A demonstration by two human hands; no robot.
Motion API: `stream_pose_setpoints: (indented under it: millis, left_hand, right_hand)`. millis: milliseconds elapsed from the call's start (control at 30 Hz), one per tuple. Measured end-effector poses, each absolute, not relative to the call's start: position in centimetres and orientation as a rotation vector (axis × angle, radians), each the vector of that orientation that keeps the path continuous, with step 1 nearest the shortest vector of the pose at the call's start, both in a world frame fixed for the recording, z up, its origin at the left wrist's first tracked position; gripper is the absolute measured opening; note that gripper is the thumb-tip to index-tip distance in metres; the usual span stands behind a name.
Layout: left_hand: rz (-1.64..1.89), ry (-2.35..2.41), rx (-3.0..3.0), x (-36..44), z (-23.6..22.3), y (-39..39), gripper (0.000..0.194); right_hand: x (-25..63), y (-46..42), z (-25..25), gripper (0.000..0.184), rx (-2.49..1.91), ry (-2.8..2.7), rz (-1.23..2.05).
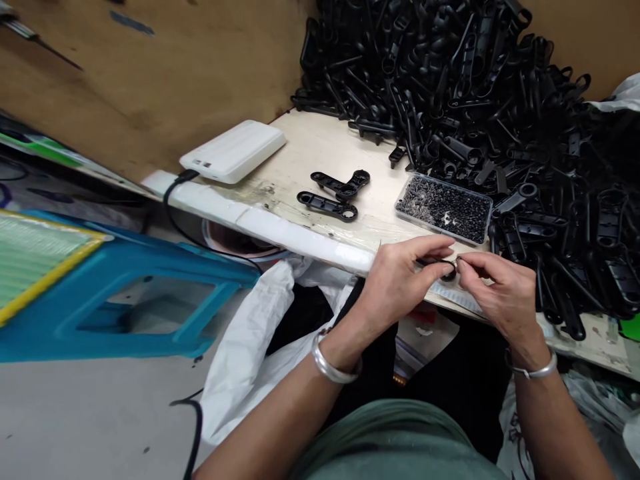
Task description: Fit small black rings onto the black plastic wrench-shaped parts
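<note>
Fingers [436, 273] on the left hand [393, 277] are clamped on a black part [451, 275], its end poking out past the thumb at the front edge of the surface [370, 227]. Right hand [505, 287] has thumb and index pinched together just beside that end; can't tell if something tiny is in there. Doing it well probably means keeping the left dead still and letting only the right fingertips move, lined up square. Having the tray [434, 227] of bits [457, 212] so near should keep reaches short. Pose-wise, both arms come forward, hands angled in, facing each other, fingertips nearly meeting.
</note>
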State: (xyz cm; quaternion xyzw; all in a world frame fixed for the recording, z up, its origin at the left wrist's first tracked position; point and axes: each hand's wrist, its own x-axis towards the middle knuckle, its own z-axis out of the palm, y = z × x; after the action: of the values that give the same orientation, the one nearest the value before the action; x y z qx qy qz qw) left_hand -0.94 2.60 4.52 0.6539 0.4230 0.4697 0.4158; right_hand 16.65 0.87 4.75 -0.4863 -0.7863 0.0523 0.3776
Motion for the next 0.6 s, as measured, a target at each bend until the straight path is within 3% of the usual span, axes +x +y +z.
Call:
stream_pose_setpoints:
  millis: [167, 300, 600]
  left_hand:
    - [0.841, 1.233, 2.318, -2.8, 4.2, 4.2, 0.041]
    - [0.619, 1.302, 2.41, -2.6, 3.2, 4.3, 0.03]
    - [0.811, 1.264, 2.403, -1.6, 2.4, 2.0, 0.027]
  right_hand:
    - [17.8, 0.3, 4.2, 0.013, -1.355, -1.978, 0.17]
    - [18.3, -0.1, 3.6, 0.015, -1.376, -2.059, 0.147]
    - [18.5, -0.6, 3.4, 0.015, -1.421, -2.135, 0.042]
